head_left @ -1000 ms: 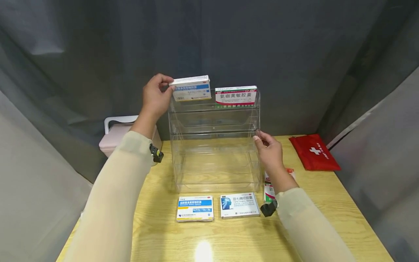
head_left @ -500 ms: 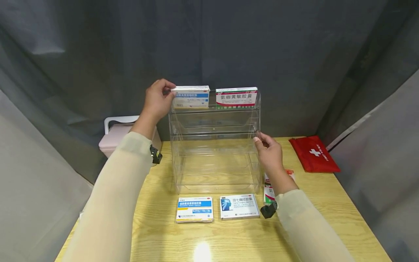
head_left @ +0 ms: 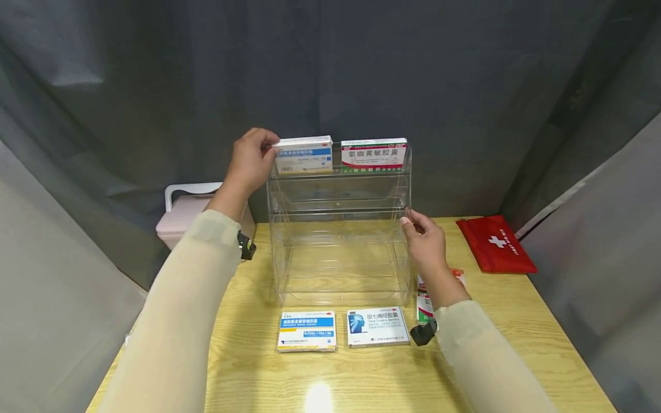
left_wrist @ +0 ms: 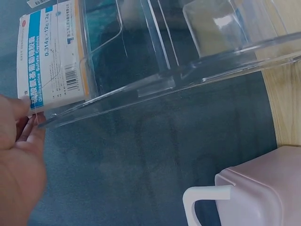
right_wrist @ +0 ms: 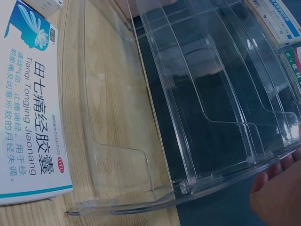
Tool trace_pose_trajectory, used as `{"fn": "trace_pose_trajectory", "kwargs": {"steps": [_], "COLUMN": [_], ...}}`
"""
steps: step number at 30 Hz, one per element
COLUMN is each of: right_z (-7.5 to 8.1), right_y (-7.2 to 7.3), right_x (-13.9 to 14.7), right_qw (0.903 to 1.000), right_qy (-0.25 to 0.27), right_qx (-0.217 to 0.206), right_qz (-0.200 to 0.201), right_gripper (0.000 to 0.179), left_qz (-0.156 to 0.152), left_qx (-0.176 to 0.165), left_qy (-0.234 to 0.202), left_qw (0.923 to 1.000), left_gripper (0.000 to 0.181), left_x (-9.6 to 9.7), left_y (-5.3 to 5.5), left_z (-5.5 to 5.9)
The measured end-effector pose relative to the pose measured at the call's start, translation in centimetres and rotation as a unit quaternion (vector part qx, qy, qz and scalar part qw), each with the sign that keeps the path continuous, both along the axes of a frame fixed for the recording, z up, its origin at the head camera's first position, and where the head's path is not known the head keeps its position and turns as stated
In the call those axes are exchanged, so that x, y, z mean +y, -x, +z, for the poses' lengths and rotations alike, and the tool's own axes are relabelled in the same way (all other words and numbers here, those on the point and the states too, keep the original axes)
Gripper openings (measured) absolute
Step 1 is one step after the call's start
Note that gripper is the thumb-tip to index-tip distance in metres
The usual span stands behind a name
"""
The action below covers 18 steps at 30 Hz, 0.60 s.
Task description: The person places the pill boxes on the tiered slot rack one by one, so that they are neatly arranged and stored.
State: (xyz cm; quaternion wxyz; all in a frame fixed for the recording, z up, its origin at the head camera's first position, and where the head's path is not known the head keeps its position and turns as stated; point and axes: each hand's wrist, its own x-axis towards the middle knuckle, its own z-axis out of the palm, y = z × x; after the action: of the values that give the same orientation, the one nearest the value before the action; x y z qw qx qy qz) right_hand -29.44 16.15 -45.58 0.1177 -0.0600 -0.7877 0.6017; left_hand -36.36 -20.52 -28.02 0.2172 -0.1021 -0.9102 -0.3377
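Observation:
My left hand pinches the left end of a white and blue medicine box, which stands in the top tier of a clear tiered display rack. In the left wrist view, thumb and fingers hold that box at its end by the rack's side wall. A red, white and green medicine box stands to its right in the same tier. My right hand grips the rack's right side edge partway up. In the right wrist view its fingers lie against the side panel, partly cut off by the frame.
On the wooden table, a blue and white medicine box and a white medicine box lie before the rack. Another box lies partly under the right forearm. A red first aid pouch and a pink container flank the rack.
My left hand has lowered the white and blue box into the top tier, level with the red, white and green box. My right hand has stayed on the rack's edge.

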Motion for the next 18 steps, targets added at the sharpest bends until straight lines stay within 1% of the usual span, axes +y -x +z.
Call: {"fn": "trace_pose_trajectory", "kwargs": {"steps": [6,9,11,14,15,17,18], "right_z": [-0.1,-0.2,-0.2,-0.2,-0.2,-0.2,-0.1], "right_y": [0.1,0.1,0.1,-0.1,-0.1,-0.1,0.0], "right_x": [-0.2,-0.3,-0.3,-0.2,-0.2,-0.1,-0.1], "right_qw": [1.0000,0.9999,0.9999,0.9999,0.9999,0.9999,0.9999], "right_qy": [0.003,0.007,0.010,0.014,0.013,0.011,0.009], "right_qx": [0.008,0.011,0.007,-0.003,-0.005,-0.006,-0.005], "right_qz": [-0.002,-0.002,-0.001,0.001,0.001,-0.001,-0.003], "right_gripper": [0.048,0.047,0.048,0.051,0.051,0.051,0.051], "left_qz": [0.008,0.004,0.000,-0.009,-0.012,-0.015,-0.019], "left_qx": [0.005,0.019,0.030,0.037,0.035,0.022,0.011], "left_qy": [-0.001,-0.020,-0.039,-0.097,-0.129,-0.201,-0.238], "left_qw": [1.0000,0.9996,0.9988,0.9945,0.9910,0.9793,0.9711], "left_gripper": [0.021,0.029,0.037,0.048,0.051,0.056,0.058], "left_x": [-0.1,-0.3,-0.6,-0.9,-0.9,-1.0,-0.9], "left_y": [-0.1,-0.3,-0.6,-1.2,-1.5,-2.1,-2.4], "left_z": [-0.3,-0.8,-1.3,-2.7,-3.4,-4.9,-5.8]}}
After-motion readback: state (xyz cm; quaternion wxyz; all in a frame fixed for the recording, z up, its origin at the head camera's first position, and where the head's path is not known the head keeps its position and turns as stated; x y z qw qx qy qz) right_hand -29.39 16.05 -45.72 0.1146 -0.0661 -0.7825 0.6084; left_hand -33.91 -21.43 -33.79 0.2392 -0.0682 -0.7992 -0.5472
